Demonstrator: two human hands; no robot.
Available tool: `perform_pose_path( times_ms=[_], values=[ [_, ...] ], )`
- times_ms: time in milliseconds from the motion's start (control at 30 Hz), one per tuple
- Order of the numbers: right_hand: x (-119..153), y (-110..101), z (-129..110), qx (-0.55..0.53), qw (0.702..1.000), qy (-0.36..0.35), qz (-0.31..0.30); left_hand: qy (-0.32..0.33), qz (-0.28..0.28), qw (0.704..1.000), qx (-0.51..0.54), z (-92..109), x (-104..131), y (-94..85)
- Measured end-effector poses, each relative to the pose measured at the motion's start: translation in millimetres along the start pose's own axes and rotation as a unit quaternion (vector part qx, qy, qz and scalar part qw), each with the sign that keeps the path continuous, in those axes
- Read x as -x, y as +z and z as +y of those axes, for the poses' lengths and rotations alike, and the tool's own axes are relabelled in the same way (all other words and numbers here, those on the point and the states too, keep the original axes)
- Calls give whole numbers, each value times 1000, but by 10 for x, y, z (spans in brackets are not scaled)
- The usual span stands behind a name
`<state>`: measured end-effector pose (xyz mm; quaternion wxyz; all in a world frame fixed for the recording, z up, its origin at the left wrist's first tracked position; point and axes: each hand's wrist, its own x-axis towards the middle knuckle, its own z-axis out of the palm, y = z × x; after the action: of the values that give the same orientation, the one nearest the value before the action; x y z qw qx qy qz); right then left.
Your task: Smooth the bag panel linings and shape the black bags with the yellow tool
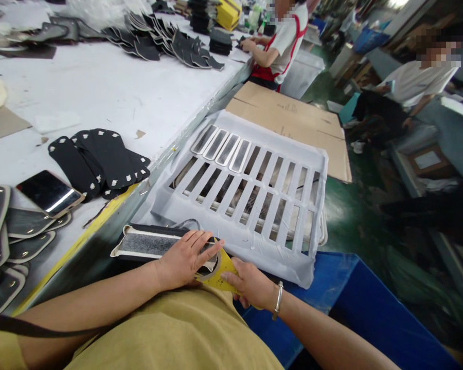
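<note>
My left hand (187, 255) lies over the right end of a long dark strip (146, 242) with a grey fuzzy middle and pale edges, its fingers closed onto that end. My right hand (252, 282) is wrapped around a yellow flat tool (224, 268), whose kind I cannot make out. The tool's curved end meets my left fingers and the strip's end, and their contact is partly hidden. Just beyond my hands stands a slotted rack covered in pale grey cloth (281, 236). Several narrow pale-rimmed strips (227, 149) lie over its far left slots.
On the white table (100, 92) at left are black perforated pieces (110, 154), a phone (50, 192) and grey padded pieces (27, 226). Cardboard (289, 118) lies behind the rack; a blue bin (343, 277) stands below. One person works at the table, another sits at right.
</note>
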<state>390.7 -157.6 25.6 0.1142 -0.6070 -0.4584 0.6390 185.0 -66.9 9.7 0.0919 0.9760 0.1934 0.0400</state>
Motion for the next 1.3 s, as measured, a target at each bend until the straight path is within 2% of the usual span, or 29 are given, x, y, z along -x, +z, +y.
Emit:
perform_pose_path(
  times_ms=[133, 267, 400, 633, 800, 1067, 1167, 1300],
  values=[
    [-6, 33, 24, -4, 1000, 14, 6, 12, 2, 1000, 28, -44, 22, -15],
    [-21, 41, 48, 9, 1000, 18, -2, -11, 33, 999, -3, -18, 22, 35],
    [-24, 40, 36, 12, 1000, 24, -11, -8, 55, 998, -24, 8, 29, 77],
    [-14, 92, 44, -14, 999, 34, -4, -1, 43, 999, 7, -32, 46, 79],
    [-11, 153, 111, -58, 998, 6, 13, 12, 30, 998, 49, -69, 60, 54],
    [-1, 176, 90, -82, 996, 15, 28, 17, 50, 998, 43, -82, 50, 71],
    [-18, 172, 86, -70, 997, 21, 40, 21, 52, 998, 35, -75, 41, 68],
    [-57, 148, 92, -19, 996, -3, 86, 21, 54, 998, 33, -59, 34, 72]
  ],
)
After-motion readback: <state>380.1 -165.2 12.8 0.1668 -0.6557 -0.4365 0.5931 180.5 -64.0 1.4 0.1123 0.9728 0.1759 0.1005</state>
